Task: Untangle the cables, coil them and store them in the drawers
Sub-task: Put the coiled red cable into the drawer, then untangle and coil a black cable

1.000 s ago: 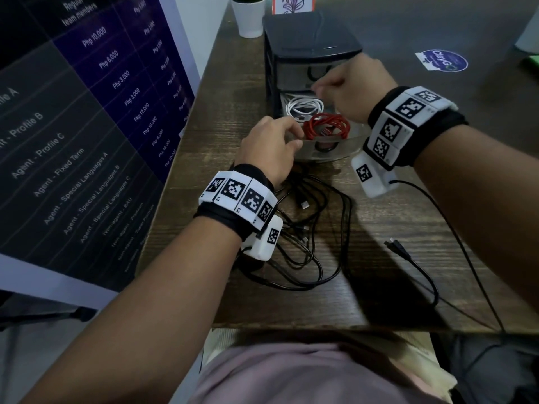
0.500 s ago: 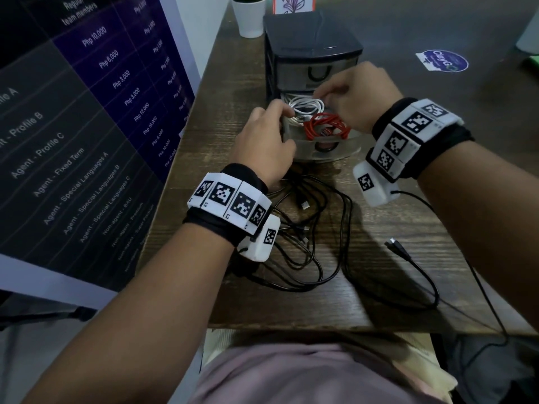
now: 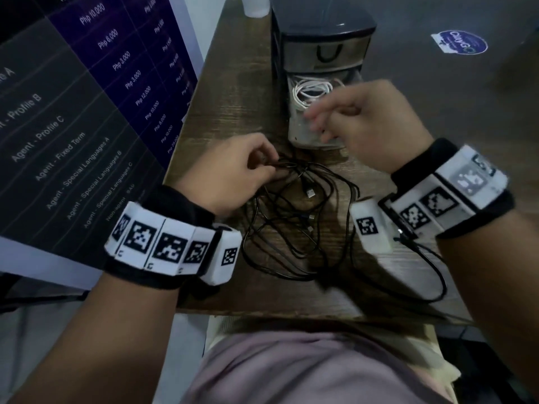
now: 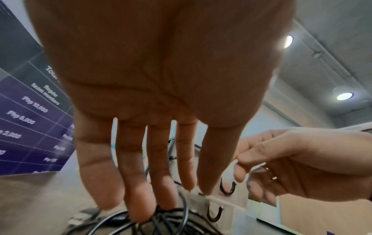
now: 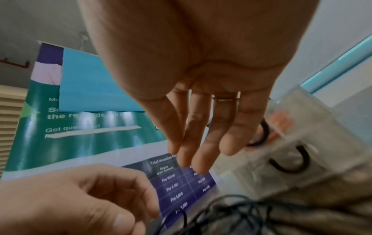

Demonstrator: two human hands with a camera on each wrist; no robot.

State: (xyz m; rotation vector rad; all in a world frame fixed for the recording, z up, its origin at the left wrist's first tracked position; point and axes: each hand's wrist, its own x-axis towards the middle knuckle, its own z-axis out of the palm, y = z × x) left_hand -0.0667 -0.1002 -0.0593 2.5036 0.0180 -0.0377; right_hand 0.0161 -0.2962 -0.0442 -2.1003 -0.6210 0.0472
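Note:
A tangle of black cables [image 3: 297, 223] lies on the wooden table in front of a small dark drawer unit [image 3: 320, 27]. My left hand [image 3: 269, 167] pinches a strand at the tangle's far left edge; in the left wrist view its fingertips [image 4: 141, 213] sit among the black cables [image 4: 171, 222]. My right hand [image 3: 320, 123] hovers over the front of the open second drawer [image 3: 297, 135], fingers loose and holding nothing [image 5: 197, 155]. A coiled white cable [image 3: 312, 91] lies inside that drawer. A reddish blur [image 5: 280, 120] shows through the drawer's translucent wall. The top drawer is closed.
A large printed banner [image 3: 87, 112] stands along the table's left side. A white cup [image 3: 256, 7] sits behind the drawer unit, and a round sticker [image 3: 460, 45] lies at the far right. A thin black lead [image 3: 431, 272] loops near the table's front edge [image 3: 291, 312].
Both hands have come back from the drawer. The left hand dropped onto the black tangle and took a strand; the right hand let go and now covers the red coil.

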